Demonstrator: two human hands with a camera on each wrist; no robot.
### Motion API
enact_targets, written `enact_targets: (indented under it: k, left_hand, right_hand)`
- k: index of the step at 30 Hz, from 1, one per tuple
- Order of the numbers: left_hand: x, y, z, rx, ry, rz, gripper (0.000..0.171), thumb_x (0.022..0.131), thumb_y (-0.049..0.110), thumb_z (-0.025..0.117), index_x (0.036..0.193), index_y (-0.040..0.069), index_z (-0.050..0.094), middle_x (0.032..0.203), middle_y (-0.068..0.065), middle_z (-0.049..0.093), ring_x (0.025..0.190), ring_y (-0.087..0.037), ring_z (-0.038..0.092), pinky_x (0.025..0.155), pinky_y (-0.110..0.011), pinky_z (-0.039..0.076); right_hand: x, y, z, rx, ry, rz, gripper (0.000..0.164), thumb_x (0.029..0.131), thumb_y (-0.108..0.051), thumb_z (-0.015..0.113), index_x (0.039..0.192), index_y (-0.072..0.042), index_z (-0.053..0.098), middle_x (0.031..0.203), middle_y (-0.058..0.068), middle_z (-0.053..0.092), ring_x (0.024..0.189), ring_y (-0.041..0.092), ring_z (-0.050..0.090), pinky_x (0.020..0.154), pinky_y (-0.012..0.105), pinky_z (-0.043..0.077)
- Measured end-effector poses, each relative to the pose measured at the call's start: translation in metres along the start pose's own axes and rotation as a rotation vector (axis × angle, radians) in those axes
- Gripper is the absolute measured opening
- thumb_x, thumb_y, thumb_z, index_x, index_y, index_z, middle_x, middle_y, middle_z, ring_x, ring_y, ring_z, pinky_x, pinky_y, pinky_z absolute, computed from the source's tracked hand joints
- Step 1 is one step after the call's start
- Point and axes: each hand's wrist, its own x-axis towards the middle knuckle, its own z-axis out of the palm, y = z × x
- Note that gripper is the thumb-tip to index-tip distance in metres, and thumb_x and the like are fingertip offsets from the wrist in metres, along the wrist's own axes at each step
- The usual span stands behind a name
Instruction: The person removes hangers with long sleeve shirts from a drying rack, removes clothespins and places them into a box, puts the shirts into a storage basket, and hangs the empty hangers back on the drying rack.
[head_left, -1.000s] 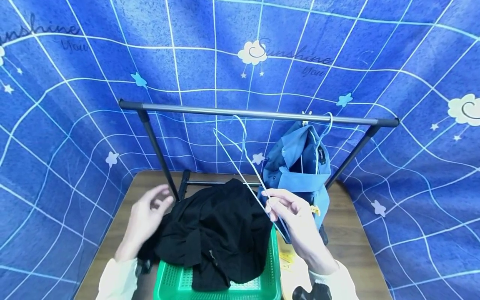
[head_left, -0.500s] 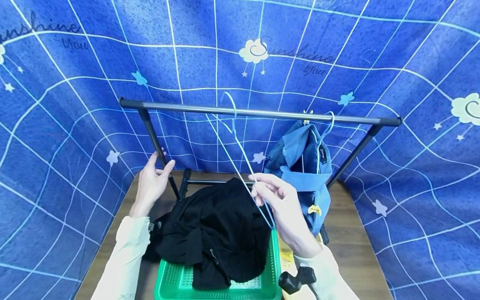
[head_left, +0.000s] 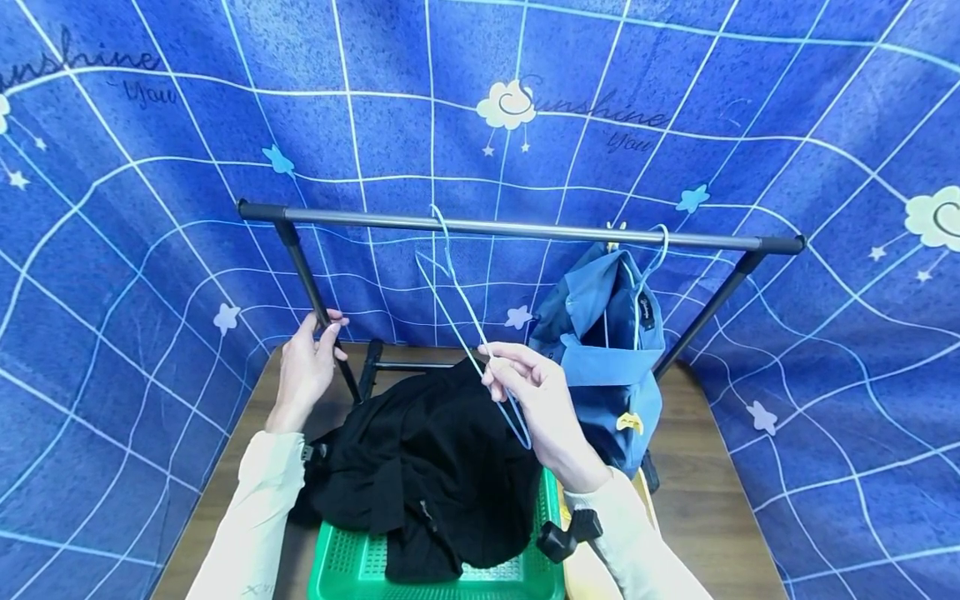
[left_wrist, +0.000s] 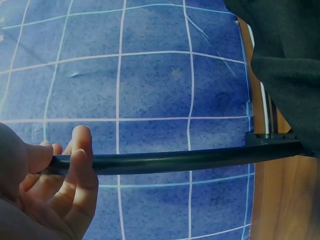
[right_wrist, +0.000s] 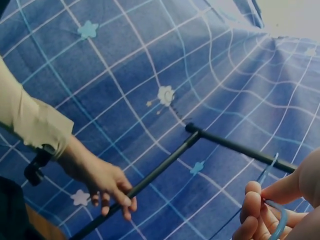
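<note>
My right hand (head_left: 536, 400) pinches a light blue wire hanger (head_left: 467, 304) by its side, between thumb and fingers. The hanger is bare and tilted, its hook at the metal rail (head_left: 360, 220) of a clothes rack. In the right wrist view the hanger's wire (right_wrist: 283, 220) passes between the fingers. On the rack's left side, my left hand (head_left: 307, 371) grips the dark upright post (head_left: 303, 268); the left wrist view shows thumb and fingers round the post (left_wrist: 165, 162). A crumpled black garment (head_left: 442, 467) lies over a green basket (head_left: 553, 508) below the hands.
A blue garment (head_left: 607, 367) hangs at the rail's right on another light blue hanger (head_left: 663, 250), with a yellow clothespin (head_left: 630, 422) on it. A pale yellow container (head_left: 592, 575) stands beside the basket on the wooden table (head_left: 720, 500). A patterned blue curtain (head_left: 420, 100) surrounds the rack.
The left hand has reached up and taken hold of the left post. The right hand has carried the hanger leftward, bringing its hook up to the rail.
</note>
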Motion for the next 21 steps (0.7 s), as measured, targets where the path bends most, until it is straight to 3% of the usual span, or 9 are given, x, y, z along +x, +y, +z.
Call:
enact_targets:
  k: [7, 13, 21]
  left_hand:
    - [0.0, -0.001, 0.001, -0.005, -0.014, -0.03, 0.03, 0.117, 0.03, 0.048, 0.138, 0.014, 0.061, 0.134, -0.007, 0.074, 0.079, -0.034, 0.076, 0.055, -0.023, 0.05]
    - [0.0, 0.0, -0.002, 0.004, -0.031, -0.04, 0.034, 0.116, 0.036, 0.048, 0.139, 0.014, 0.061, 0.132, -0.006, 0.075, 0.079, -0.032, 0.077, 0.056, -0.023, 0.05]
    - [0.0, -0.001, -0.003, -0.008, -0.045, -0.046, 0.036, 0.116, 0.042, 0.048, 0.138, 0.017, 0.062, 0.131, -0.003, 0.075, 0.08, -0.031, 0.077, 0.056, -0.022, 0.05]
  right_hand:
    - [-0.001, 0.012, -0.001, -0.007, -0.018, 0.015, 0.032, 0.108, -0.006, 0.062, 0.133, 0.014, 0.064, 0.084, 0.0, 0.072, 0.07, 0.013, 0.06, 0.071, 0.023, 0.051]
    - [-0.003, 0.014, 0.0, -0.086, -0.018, 0.031, 0.026, 0.109, -0.009, 0.064, 0.131, 0.002, 0.071, 0.088, 0.003, 0.073, 0.076, 0.023, 0.062, 0.076, 0.024, 0.051]
    - [-0.004, 0.016, 0.003, -0.239, -0.049, 0.002, 0.026, 0.107, -0.01, 0.068, 0.13, -0.002, 0.074, 0.113, 0.017, 0.077, 0.092, 0.028, 0.072, 0.079, 0.027, 0.057]
